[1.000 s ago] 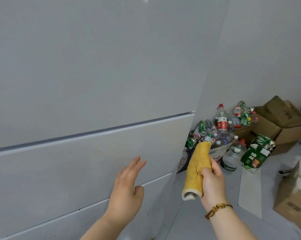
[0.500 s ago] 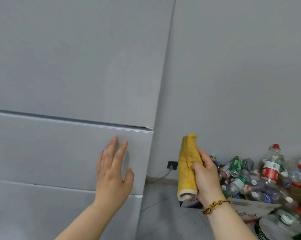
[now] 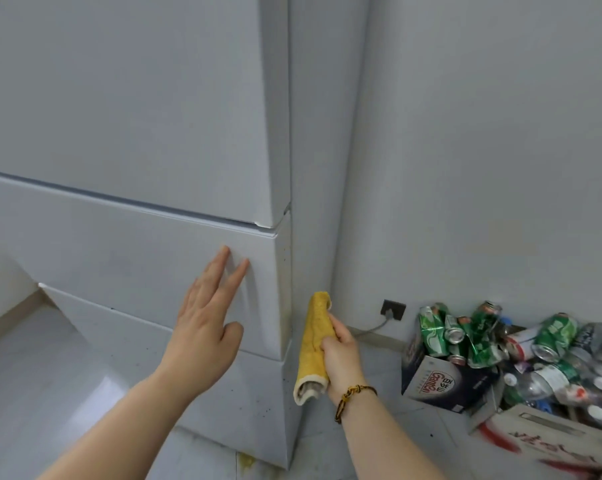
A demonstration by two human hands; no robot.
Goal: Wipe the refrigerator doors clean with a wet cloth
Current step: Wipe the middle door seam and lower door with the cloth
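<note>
Beside white refrigerator [image 3: 126, 116], right hand [image 3: 339, 358] grips rolled yellow cloth [image 3: 313, 344]

One head cam, wide-angle, looks fwd & down at fridge [image 3: 119, 98] corner from close; wall [image 3: 483, 150] at right.

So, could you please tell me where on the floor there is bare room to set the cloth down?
The floor left of the refrigerator is bare up to the skirting. A narrower bare strip runs between the refrigerator's right side and the cardboard box. Beyond that, cans and bottles crowd the corner.
</note>
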